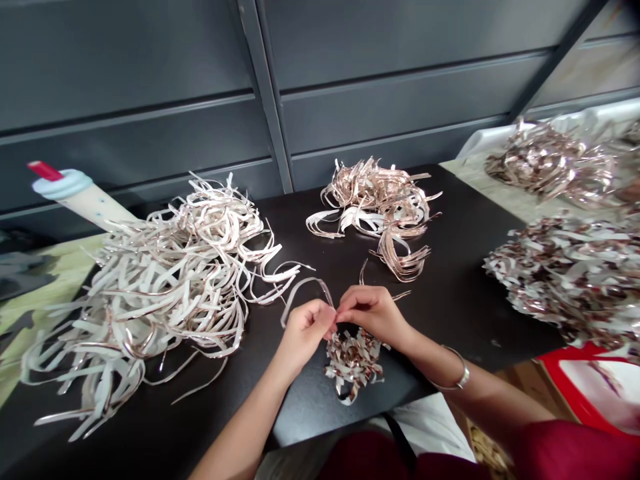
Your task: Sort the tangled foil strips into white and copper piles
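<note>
At one flat black table (290, 230), the step in hand looks like fine fingertip work, which would next call for a light, steady pinch. Four tangled heaps stand out: one white ribbon heap (185, 267), one crinkled silver-and-copper foil heap (565, 273), one shiny rose-gold strand heap at the far right (555, 160), one smaller rose-gold heap at the back (380, 193); their strands are uncountable. The left hand (307, 327) and right hand (375, 313) meet, fingertips pinched narrow, seemingly on one thin pale strip (290, 301), beside one small crinkled foil bunch (353, 360).
</note>
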{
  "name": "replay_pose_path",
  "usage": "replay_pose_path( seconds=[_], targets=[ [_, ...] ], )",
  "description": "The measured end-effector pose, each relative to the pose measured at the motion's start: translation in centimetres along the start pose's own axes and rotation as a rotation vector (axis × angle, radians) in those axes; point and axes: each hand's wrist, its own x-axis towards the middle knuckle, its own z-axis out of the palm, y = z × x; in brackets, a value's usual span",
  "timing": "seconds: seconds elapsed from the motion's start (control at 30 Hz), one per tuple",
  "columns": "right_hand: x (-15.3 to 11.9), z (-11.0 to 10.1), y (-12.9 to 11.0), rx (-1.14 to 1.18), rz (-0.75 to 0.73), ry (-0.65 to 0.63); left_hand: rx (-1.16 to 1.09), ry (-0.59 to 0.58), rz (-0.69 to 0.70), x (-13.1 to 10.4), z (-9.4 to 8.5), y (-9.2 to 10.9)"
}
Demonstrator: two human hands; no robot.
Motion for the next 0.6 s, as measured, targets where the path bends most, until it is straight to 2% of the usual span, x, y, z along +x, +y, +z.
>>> replay_pose_path(
  seconds=[0.1, 0.27, 0.33, 0.6],
  targets=[
    [-0.05, 0.14, 0.13, 0.086, 0.070, -0.019, 0.027, -0.070, 0.014, 0.04, -0.20, -0.11],
    [-0.05, 0.14, 0.20, 0.349, 0.385, -0.080, 0.007, -0.107, -0.001, 0.13, -0.24, -0.17],
    [-0.05, 0.08, 0.27, 0.421, 0.463, -0.078, 0.028, -0.111, 0.005, 0.10, -0.23, 0.02],
    [0.04, 0.02, 0.85, 0.615, 0.495, -0.083, 0.122, -0.131, 0.102, 0.14, -0.26, 0.29]
  ],
)
